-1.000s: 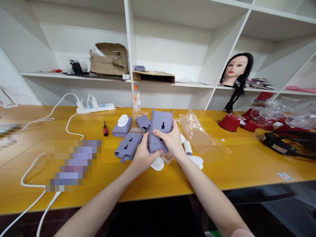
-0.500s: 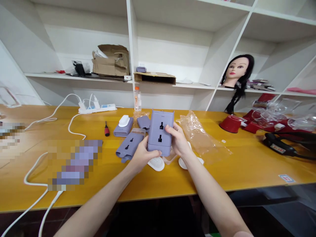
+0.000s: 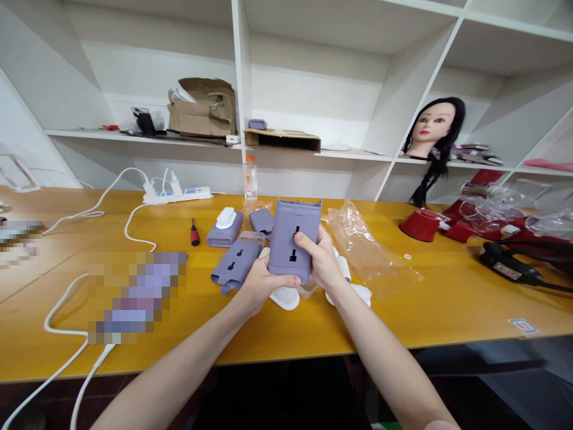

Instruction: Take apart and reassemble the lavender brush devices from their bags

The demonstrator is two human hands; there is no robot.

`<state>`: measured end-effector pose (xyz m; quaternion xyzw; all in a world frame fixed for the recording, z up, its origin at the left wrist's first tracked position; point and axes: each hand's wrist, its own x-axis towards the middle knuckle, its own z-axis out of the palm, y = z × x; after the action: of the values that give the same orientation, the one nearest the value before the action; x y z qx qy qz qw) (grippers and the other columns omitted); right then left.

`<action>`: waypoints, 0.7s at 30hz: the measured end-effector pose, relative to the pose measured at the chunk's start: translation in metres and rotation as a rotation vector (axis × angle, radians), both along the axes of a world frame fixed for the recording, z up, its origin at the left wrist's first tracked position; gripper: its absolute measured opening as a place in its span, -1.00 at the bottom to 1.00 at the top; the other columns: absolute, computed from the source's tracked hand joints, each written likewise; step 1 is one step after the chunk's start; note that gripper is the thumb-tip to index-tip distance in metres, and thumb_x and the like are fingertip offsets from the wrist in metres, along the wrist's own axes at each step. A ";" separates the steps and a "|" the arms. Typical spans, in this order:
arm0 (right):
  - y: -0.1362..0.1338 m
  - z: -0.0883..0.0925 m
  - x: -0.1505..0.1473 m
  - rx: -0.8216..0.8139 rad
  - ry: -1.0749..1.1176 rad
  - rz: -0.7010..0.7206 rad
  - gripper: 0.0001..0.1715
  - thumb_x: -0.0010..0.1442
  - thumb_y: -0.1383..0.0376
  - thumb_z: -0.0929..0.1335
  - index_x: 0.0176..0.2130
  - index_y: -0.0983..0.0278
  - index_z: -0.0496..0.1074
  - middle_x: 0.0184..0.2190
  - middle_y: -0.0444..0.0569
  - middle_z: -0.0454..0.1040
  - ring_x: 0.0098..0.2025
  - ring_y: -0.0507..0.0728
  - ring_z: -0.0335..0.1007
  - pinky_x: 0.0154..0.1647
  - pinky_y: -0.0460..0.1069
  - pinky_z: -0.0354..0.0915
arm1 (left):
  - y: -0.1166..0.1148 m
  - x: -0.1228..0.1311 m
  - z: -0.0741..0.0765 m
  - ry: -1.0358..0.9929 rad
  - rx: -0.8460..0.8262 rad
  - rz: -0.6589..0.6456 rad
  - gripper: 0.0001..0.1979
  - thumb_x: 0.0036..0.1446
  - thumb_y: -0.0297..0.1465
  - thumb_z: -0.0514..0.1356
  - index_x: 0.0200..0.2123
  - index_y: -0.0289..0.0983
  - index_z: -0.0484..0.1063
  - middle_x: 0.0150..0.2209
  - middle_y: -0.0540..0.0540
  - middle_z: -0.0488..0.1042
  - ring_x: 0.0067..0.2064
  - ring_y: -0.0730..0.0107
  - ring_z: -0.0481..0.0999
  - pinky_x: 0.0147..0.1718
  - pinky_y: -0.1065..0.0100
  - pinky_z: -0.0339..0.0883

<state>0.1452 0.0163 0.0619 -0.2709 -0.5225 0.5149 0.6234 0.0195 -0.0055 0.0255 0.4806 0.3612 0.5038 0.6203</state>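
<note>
Both my hands grip a lavender-grey plastic socket housing (image 3: 286, 239) upright above the yellow table (image 3: 385, 310). My left hand (image 3: 264, 285) holds its lower end from below, and my right hand (image 3: 319, 260) presses a thumb on its slotted face. Just left of them lies a second lavender housing (image 3: 233, 263). Behind it are a housing with a white clip (image 3: 224, 229) and a small lavender piece (image 3: 262, 221). Under my hands lie a white ribbed pad (image 3: 285, 297) and a white cylinder (image 3: 343, 269). A further white pad (image 3: 358, 292) lies to the right.
A crumpled clear plastic bag (image 3: 367, 251) lies right of my hands. Also on the table are a red-handled screwdriver (image 3: 194, 233), a white power strip (image 3: 176, 194) with cables, a bottle (image 3: 250, 177), a red cup (image 3: 421, 225) and a black corded device (image 3: 505, 269). White shelves stand behind.
The housing has shifted slightly right and tilted, and my right thumb has moved onto its slotted face. More of the white pieces show beneath my hands.
</note>
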 end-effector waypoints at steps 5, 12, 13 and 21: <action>0.002 0.000 0.005 -0.035 -0.099 0.096 -0.62 -0.15 0.22 0.50 -0.27 0.20 0.42 -0.30 -0.11 0.50 -0.28 0.10 0.40 -0.25 0.01 0.33 | 0.000 0.000 0.002 0.012 0.012 0.048 -0.60 -0.41 -0.48 0.41 -0.36 -0.34 0.46 -0.45 -0.02 0.51 -0.39 0.36 0.47 -0.33 0.32 0.32; 0.000 -0.002 -0.005 -0.064 -0.017 0.003 -0.70 -0.11 0.21 0.47 -0.33 0.25 0.44 -0.33 -0.09 0.50 -0.29 0.12 0.41 -0.23 0.04 0.33 | -0.001 0.003 0.005 0.118 0.084 0.139 -0.59 -0.33 -0.39 0.38 -0.31 -0.36 0.43 -0.36 -0.09 0.52 -0.32 0.27 0.50 -0.28 0.27 0.36; -0.001 -0.002 -0.006 -0.065 -0.005 -0.018 -0.71 -0.11 0.21 0.47 -0.34 0.26 0.43 -0.33 -0.09 0.51 -0.30 0.12 0.41 -0.24 0.03 0.33 | -0.002 0.004 0.006 0.141 0.092 0.158 -0.58 -0.32 -0.38 0.38 -0.29 -0.37 0.42 -0.36 -0.10 0.51 -0.33 0.27 0.50 -0.29 0.27 0.36; -0.001 0.004 0.001 -0.034 -0.056 0.068 -0.62 -0.14 0.14 0.48 -0.30 0.25 0.45 -0.37 -0.10 0.51 -0.35 0.10 0.42 -0.31 0.00 0.34 | -0.005 -0.001 0.003 0.183 0.177 0.106 -0.54 -0.29 -0.32 0.37 -0.24 -0.35 0.41 -0.32 -0.10 0.49 -0.27 0.26 0.49 -0.30 0.30 0.36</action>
<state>0.1465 0.0154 0.0656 -0.2776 -0.5399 0.5369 0.5859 0.0182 -0.0106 0.0287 0.5576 0.3953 0.5199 0.5124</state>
